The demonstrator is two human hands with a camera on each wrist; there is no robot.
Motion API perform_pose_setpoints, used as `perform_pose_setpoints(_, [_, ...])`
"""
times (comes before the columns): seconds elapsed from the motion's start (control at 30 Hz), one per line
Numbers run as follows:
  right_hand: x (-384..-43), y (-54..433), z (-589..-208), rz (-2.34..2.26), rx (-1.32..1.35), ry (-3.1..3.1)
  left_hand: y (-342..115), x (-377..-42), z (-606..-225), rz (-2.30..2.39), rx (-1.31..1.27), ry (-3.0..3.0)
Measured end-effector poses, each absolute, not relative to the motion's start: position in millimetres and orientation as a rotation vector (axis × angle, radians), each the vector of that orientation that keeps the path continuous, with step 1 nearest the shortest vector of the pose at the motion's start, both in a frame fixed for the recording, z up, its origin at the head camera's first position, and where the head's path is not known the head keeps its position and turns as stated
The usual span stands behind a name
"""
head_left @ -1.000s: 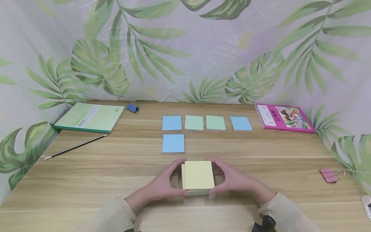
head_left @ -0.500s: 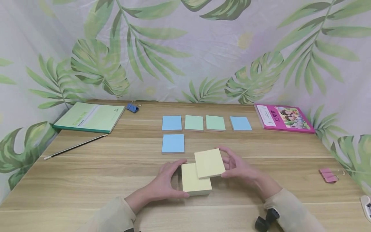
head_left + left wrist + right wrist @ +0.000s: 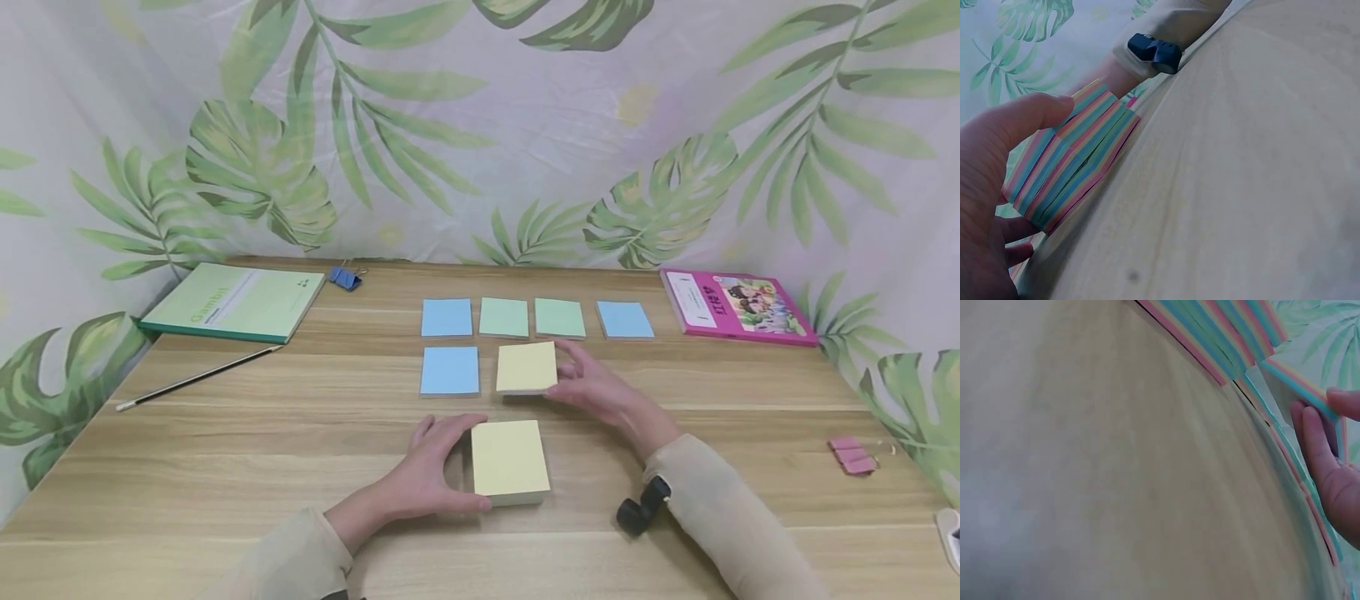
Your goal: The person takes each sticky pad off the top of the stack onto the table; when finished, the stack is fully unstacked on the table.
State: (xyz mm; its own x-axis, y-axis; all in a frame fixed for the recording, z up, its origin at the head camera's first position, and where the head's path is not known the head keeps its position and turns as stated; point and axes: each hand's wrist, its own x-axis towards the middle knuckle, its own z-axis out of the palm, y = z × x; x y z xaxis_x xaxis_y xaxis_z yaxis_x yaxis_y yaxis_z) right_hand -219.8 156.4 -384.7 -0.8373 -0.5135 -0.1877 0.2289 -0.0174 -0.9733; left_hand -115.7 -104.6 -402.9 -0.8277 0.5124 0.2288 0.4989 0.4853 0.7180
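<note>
Carried clear of the yellow-topped stack (image 3: 510, 458) it had overlapped in the earlier frame, the yellow pad (image 3: 527, 367) had moved toward the far edge of the tabletop (image 3: 262, 450) in the right hand (image 3: 596, 392). Near the tabletop's left edge lay a pencil (image 3: 198, 379), with a green notebook (image 3: 234, 302) filling the far left corner and a blue binder clip (image 3: 346, 278) just beside it at the far edge. The left hand (image 3: 431, 471) gripped the stack, well apart from the far edge — thumb toward its near side, fingertip toward its far side. Along the far edge ran a blue pad (image 3: 446, 317), two green pads (image 3: 504, 317) and a second blue pad (image 3: 626, 320); a third blue pad (image 3: 449, 371) lay just nearer than the first. To the right of that third one the yellow pad hung just above the tabletop, pinched between the right thumb and fingers. A pink book (image 3: 738, 307) occupied the far right corner, a pink binder clip (image 3: 852, 456) lay by the right edge, and nearer along it was a white object (image 3: 945, 546), partly cut off.
</note>
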Motion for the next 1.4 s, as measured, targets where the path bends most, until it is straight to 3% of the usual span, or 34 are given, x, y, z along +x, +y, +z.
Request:
perform_pose_setpoints(0.33, [-237, 141, -393, -1.906, -0.222, 1.721, -104, -116, -402, 1.275, 0.902, 2.699])
perform_pose_setpoints(0.67, [-233, 151, -382, -1.844, -0.287, 1.782, -103, -117, -402, 1.287, 0.907, 2.698])
perform_pose_setpoints(1.17, [-172, 166, -370, -1.568, -0.807, 1.912, -109, -111, -401, 1.216, 0.876, 2.780])
perform_pose_setpoints(1.4, [-151, 158, -374, -1.340, -0.865, 2.071, -107, -109, -405, 1.123, 0.849, 2.877])
